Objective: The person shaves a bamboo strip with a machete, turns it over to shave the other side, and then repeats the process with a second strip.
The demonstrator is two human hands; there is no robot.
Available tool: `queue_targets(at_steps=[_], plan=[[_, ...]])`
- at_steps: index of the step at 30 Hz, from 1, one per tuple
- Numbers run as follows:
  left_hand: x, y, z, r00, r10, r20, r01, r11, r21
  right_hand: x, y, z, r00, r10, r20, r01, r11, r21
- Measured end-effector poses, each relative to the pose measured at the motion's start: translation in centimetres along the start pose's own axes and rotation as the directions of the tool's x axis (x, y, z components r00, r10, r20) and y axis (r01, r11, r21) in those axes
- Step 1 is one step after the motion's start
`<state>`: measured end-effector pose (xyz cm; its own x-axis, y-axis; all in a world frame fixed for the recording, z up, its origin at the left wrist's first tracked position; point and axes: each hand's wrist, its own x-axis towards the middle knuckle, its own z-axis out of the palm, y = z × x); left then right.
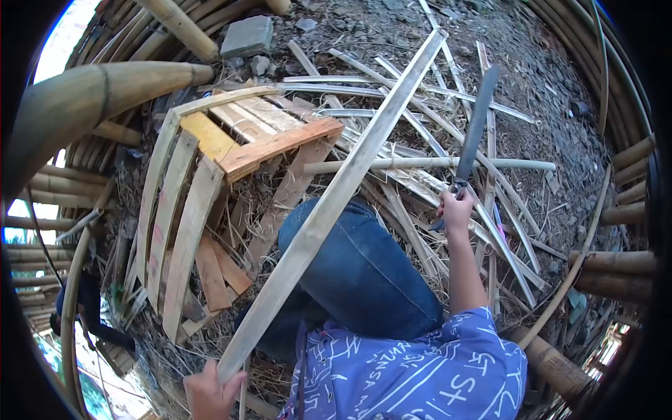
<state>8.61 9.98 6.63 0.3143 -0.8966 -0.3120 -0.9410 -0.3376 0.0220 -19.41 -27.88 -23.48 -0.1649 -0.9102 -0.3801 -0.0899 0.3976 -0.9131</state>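
My left hand (213, 390) is closed around the lower end of a long, flat wooden slat (308, 245). The slat runs slantwise over my bent knee, its far end reaching the strips at the top. A machete (479, 122) with a long dark blade is gripped in my right hand (456, 210), its tip pointing up and away from me. Blade and slat are apart. Beneath the machete, a round pale pole (434, 163) lies across the pile of split strips (420, 185). To the left of my knee stands a slatted wooden crate (189, 231).
Bamboo poles (161, 24) frame the space on both sides, and a thick bamboo pole (105, 91) juts in from the left. A grey block (246, 36) sits at the back. Shavings and strips litter the dirt ground. Another person (87, 308) bends over at far left.
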Motion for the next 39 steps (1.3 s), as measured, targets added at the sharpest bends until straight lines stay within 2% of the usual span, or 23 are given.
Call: queue_targets(at_steps=[1, 3, 5, 7, 9, 11, 12, 13, 15, 19, 23, 28, 34, 39], plan=[[1.3, 1.4, -0.7, 1.0, -0.017, -0.003, 0.017, 1.0, -0.003, -0.7, -0.7, 0.2, 0.999, -0.047, 0.006, 0.047, 0.997, 0.056], [3.9, 4.0, -2.1, 0.949, -0.28, 0.146, 0.307, 0.925, -0.223, -2.3, -2.8, 0.8, 0.994, -0.105, 0.01, 0.104, 0.988, 0.115], [4.9, 4.2, -0.8, 0.968, -0.225, 0.114, 0.244, 0.949, -0.198, -4.0, -5.4, 1.2, 0.966, -0.249, 0.069, 0.239, 0.962, 0.132], [5.9, 4.2, 0.5, 0.989, -0.148, 0.015, 0.148, 0.979, -0.139, -4.9, -6.8, 1.0, 0.919, -0.364, 0.151, 0.367, 0.93, 0.006], [7.1, 5.5, -0.1, 0.987, -0.161, 0.009, 0.161, 0.974, -0.161, -7.2, -10.8, 1.4, 0.856, -0.456, 0.245, 0.494, 0.861, -0.122], [8.1, 6.7, -0.4, 0.983, -0.149, -0.108, 0.15, 0.989, 0.002, -8.2, -12.7, 1.7, 0.757, -0.565, 0.327, 0.648, 0.71, -0.275], [8.4, 7.1, -0.5, 0.983, -0.146, -0.111, 0.147, 0.989, 0.006, -9.2, -14.0, 2.0, 0.7, -0.616, 0.361, 0.711, 0.648, -0.272], [8.7, 7.3, -0.5, 0.985, -0.123, -0.121, 0.125, 0.992, 0.011, -9.3, -14.0, 2.2, 0.701, -0.618, 0.356, 0.71, 0.65, -0.271], [9.3, 7.8, -0.5, 0.987, -0.095, -0.132, 0.099, 0.995, 0.021, -9.2, -13.7, 2.6, 0.579, -0.654, 0.486, 0.814, 0.502, -0.292], [10.2, 9.1, -0.7, 0.993, -0.039, -0.115, 0.042, 0.999, 0.021, -9.5, -13.7, 3.0, 0.542, -0.638, 0.547, 0.841, 0.415, -0.348], [10.1, 9.5, -0.7, 0.993, -0.02, -0.119, 0.02, 1.0, -0.003, -8.7, -13.3, 2.8, 0.59, -0.632, 0.502, 0.802, 0.391, -0.451], [9.9, 9.8, -0.8, 0.996, -0.032, -0.089, 0.032, 0.999, 0.0, -8.4, -13.2, 3.1, 0.619, -0.591, 0.518, 0.783, 0.406, -0.472], [9.8, 9.8, -0.8, 0.998, -0.036, -0.056, 0.032, 0.997, -0.07, -6.9, -12.2, 4.1, 0.541, -0.652, 0.531, 0.825, 0.288, -0.487], [9.8, 10.0, -1.1, 0.999, -0.053, -0.004, 0.052, 0.993, -0.103, -5.2, -11.2, 4.3, 0.555, -0.592, 0.584, 0.816, 0.251, -0.521]])
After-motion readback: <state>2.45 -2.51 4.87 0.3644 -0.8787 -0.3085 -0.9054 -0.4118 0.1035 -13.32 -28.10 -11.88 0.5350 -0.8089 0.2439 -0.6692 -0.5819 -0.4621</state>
